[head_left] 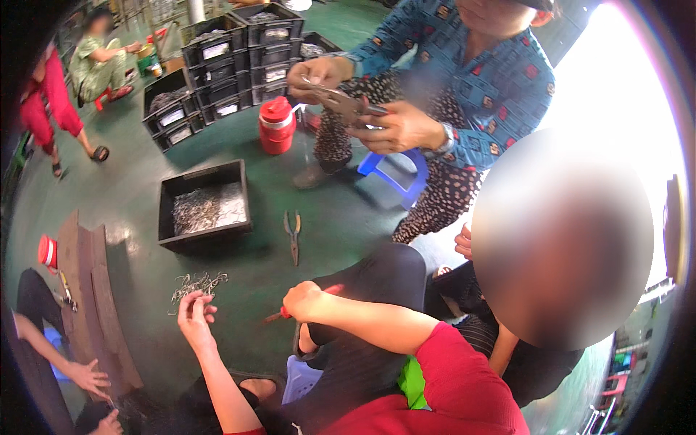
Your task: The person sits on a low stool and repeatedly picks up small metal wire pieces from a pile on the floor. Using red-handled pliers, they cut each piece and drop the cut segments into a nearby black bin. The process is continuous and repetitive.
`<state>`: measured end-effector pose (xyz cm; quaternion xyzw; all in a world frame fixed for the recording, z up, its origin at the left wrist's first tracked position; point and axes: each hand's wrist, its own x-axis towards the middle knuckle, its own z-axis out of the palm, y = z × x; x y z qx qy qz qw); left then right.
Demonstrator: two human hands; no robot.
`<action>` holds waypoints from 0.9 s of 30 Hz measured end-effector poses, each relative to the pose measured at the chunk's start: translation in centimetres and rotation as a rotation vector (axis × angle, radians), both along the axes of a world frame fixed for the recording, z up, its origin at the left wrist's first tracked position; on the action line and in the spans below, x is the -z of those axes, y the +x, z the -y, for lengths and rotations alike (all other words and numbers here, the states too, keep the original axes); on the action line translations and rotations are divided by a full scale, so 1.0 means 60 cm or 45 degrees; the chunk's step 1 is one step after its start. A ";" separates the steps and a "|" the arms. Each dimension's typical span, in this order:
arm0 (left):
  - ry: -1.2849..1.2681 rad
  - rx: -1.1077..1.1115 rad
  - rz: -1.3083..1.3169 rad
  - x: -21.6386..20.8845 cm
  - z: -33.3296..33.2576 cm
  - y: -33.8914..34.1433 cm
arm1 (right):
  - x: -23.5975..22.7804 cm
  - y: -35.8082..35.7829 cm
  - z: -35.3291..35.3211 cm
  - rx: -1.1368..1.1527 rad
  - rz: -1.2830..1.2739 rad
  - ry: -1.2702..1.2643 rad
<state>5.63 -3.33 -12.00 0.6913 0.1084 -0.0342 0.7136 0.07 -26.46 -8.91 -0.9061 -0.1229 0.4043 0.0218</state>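
Observation:
My left hand (196,319) reaches to the near edge of a loose pile of small bent wire hooks (199,284) on the floor. Its fingers are curled with the tips close together; what they pinch is too small to make out. To the right, my right hand (303,300) is closed around red-handled pliers (275,317), with a narrow tip pointing left toward the pile. Most of the handles are hidden by the fist. Another pair of pliers (292,238) with yellowish handles lies on the green floor beyond my hands.
A black bin (241,210) of small metal pieces stands ahead. Behind it are stacked black crates (217,80) and a red jug (277,127). A co-worker opposite holds flat metal pieces (341,103) beside a blue stool (413,185). Other people sit close on both sides. Brown boards (94,290) lie left.

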 end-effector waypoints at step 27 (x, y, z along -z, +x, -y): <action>-0.082 0.134 -0.151 0.013 -0.010 0.000 | -0.089 0.045 0.057 -0.085 -0.002 0.193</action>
